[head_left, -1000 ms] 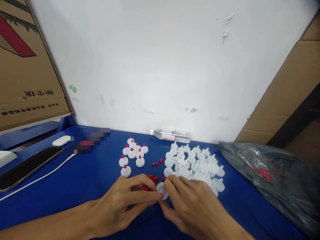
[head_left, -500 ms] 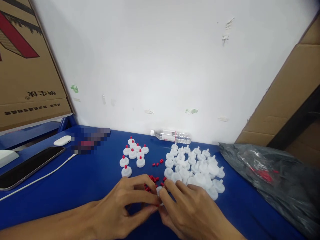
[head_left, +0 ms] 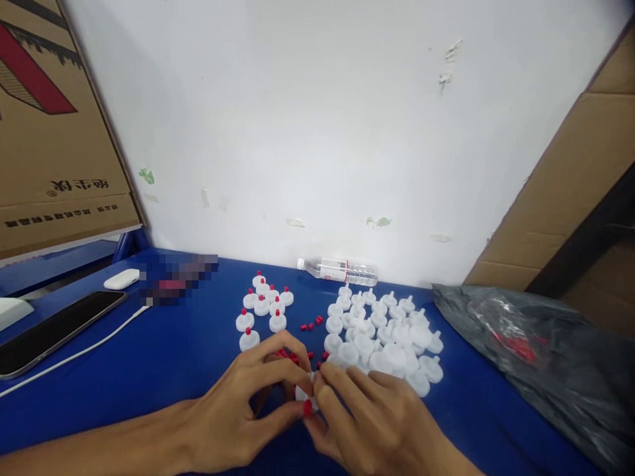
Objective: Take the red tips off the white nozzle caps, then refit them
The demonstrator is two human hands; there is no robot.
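My left hand (head_left: 258,390) and my right hand (head_left: 367,413) meet at the front of the blue table. A white round nozzle cap (head_left: 301,395) is gripped between them, partly hidden by fingers. My left thumb tip presses a small red tip cap (head_left: 307,407) against it. The fingers of my right hand close on the white cap's other side. Just beyond my hands lie loose red tip caps (head_left: 311,326). To the left stand several white nozzle caps with red tips (head_left: 249,340). At right is a pile of white nozzle caps without red tips (head_left: 364,345).
A clear plastic bottle (head_left: 338,270) lies along the wall. On the left are a phone (head_left: 59,334), a white cable (head_left: 99,347) and a white case (head_left: 122,279). A grey plastic bag (head_left: 550,370) covers the right edge. Cardboard (head_left: 59,145) stands at the left.
The held white cap has turned and shifted slightly left, and a red tip cap now shows at my left thumb. Both hands stay together, with the fingers moved a little.
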